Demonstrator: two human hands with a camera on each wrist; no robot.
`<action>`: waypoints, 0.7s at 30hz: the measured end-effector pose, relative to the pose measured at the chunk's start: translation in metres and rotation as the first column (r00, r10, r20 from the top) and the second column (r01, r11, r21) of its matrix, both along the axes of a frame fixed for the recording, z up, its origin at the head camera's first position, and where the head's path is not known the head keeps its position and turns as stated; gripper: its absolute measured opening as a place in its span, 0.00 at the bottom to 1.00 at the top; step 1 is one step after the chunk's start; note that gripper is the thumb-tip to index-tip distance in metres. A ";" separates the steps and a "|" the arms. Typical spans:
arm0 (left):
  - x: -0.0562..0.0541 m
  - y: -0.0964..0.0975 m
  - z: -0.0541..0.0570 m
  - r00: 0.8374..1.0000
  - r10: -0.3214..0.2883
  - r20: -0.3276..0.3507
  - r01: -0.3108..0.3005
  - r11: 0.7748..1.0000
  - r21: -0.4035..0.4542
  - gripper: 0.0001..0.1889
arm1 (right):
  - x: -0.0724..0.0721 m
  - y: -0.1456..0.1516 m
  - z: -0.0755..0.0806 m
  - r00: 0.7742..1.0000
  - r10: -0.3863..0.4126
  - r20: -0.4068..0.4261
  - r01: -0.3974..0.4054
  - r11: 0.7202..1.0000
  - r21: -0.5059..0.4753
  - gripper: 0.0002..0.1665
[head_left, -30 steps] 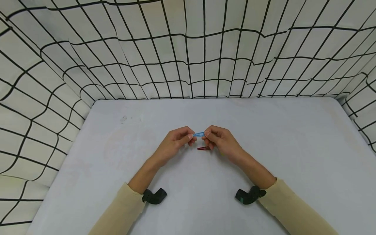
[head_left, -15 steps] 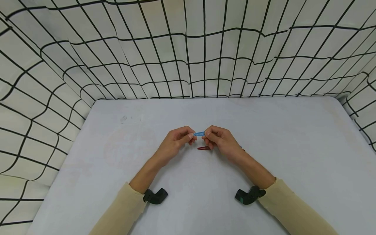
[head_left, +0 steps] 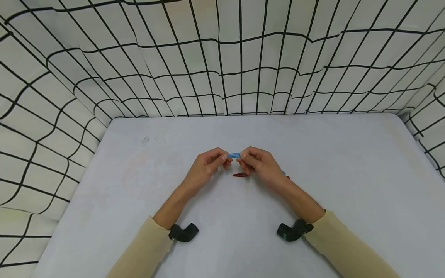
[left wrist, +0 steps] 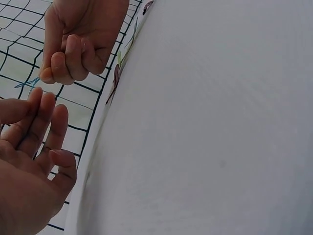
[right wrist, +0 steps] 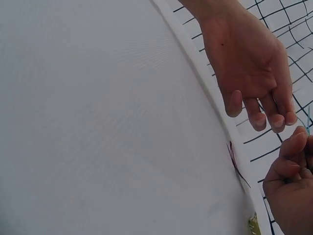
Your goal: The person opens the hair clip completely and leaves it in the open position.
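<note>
A small blue snap hair clip [head_left: 234,155] is held above the table between both hands. My left hand [head_left: 206,164] pinches its left end between thumb and forefinger. The other end is pinched by my right hand [head_left: 261,165]. In the left wrist view, thin blue strips of the hair clip [left wrist: 27,83] stand spread apart beside the fingertips. A dark red snap hair clip [head_left: 240,175] lies on the table just below the hands, partly covered by the right fingers.
Blue and red bits [head_left: 287,177] peek out beside the right wrist. A yellow-green piece [right wrist: 253,224] lies on the white table [head_left: 222,231]. Black-lined netting or grid [head_left: 240,58] rises at the table's back and sides. Black wrist cameras [head_left: 184,232] sit by the sleeves.
Both hands and the blue hair clip have shifted slightly up in the head view. Blue and red bits now show beside the right wrist, where a yellow bit showed earlier.
</note>
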State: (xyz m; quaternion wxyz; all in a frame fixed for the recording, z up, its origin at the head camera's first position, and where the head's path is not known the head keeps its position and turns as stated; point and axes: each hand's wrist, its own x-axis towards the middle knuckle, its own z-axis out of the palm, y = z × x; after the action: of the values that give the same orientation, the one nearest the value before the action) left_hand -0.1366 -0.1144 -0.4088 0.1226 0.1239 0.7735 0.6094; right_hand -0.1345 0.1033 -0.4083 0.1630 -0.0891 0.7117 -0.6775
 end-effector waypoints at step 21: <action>-0.002 -0.002 0.001 0.987 0.153 0.059 -0.158 0.983 0.098 0.12 | 0.006 -0.006 -0.002 1.000 0.011 -0.005 -0.011 0.999 0.043 0.11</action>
State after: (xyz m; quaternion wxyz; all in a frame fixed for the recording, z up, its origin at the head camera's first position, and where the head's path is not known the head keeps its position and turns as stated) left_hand -0.1384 -0.1161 -0.4075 0.0879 0.0538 0.7451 0.6589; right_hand -0.1286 0.0974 -0.4100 0.1666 -0.0912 0.7259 -0.6610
